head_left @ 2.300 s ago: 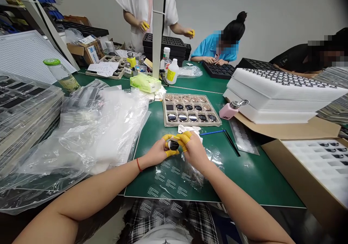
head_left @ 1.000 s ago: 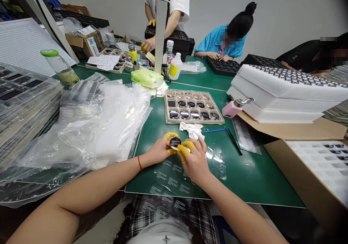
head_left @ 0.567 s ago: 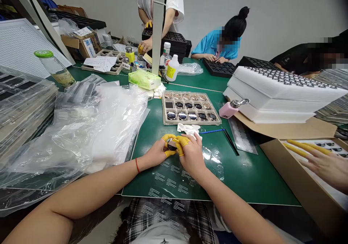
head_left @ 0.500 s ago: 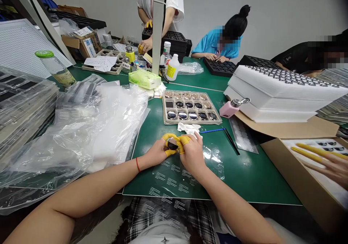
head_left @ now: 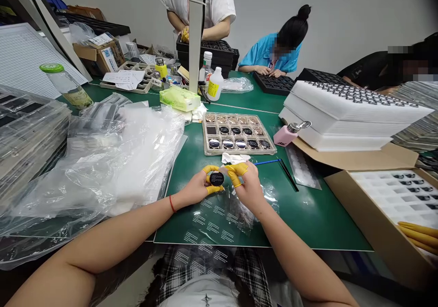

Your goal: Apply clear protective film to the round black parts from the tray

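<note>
My left hand (head_left: 198, 185), with yellow finger cots, grips a round black watch face (head_left: 216, 178) by its edge; white print shows on its front. Just to the right, my right hand (head_left: 244, 179), also in yellow finger cots, is closed with its fingertips pinched on a small pale piece (head_left: 224, 169) at the disc's upper edge. Whether that piece is cloth or film I cannot tell. Below both hands lies a clear film sheet (head_left: 212, 227) printed with blocks of white text. Behind them sit a crumpled white cloth (head_left: 236, 158) and a compartment tray (head_left: 239, 152) of round watch faces.
Plastic bags (head_left: 137, 156) cover the left side. Black tweezers (head_left: 289, 175), a blue stick (head_left: 268, 162) and a pink pump bottle (head_left: 285, 135) lie rightward. A carton (head_left: 337, 193) with foam stands at right, a co-worker's yellow-cotted fingers (head_left: 419, 236) at its edge. Other people work behind.
The watch face has turned so its printed front shows towards me. My right hand has shifted slightly right and down. The co-worker's hand at the carton has drawn back towards the right edge.
</note>
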Demonstrator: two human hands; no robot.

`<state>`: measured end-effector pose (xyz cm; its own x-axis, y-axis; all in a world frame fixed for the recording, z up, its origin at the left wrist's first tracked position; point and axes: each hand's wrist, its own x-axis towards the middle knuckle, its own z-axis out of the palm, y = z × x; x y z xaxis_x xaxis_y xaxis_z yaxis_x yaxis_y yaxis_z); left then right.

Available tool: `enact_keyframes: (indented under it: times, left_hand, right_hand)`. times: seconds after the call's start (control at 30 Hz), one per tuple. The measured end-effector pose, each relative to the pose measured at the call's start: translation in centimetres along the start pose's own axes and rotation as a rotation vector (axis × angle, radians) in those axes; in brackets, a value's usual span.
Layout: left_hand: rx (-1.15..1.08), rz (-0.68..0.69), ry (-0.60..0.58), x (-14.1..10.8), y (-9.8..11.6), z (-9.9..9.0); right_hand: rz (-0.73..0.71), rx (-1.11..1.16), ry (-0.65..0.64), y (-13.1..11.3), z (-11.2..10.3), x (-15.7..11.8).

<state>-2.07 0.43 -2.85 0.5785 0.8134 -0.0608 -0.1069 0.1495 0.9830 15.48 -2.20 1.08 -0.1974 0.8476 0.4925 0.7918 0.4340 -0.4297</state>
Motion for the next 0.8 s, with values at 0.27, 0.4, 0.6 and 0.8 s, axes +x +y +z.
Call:
enact_keyframes:
  times: [0.27, 0.4, 0.6, 0.8]
  left_hand:
    - [-0.005, -0.015, -0.011, -0.1, 0.1, 0.0]
    - [0.071, -0.020, 0.018, -0.2, 0.4, 0.1]
    - [0.072, -0.018, 0.010, -0.2, 0.6, 0.3]
    - [0.163, 0.005, 0.002, -0.4, 0.5, 0.2]
  right_hand:
    - [-0.092, -0.135, -0.087, -1.9, 1.1, -2.7]
    - [-0.146, -0.206, -0.051, -2.2, 1.1, -3.2]
    - [-0.162, -0.216, -0.064, -1.9, 1.1, -3.1]
    - [-0.134, -0.234, -0.057, -1.8, 1.6, -1.9]
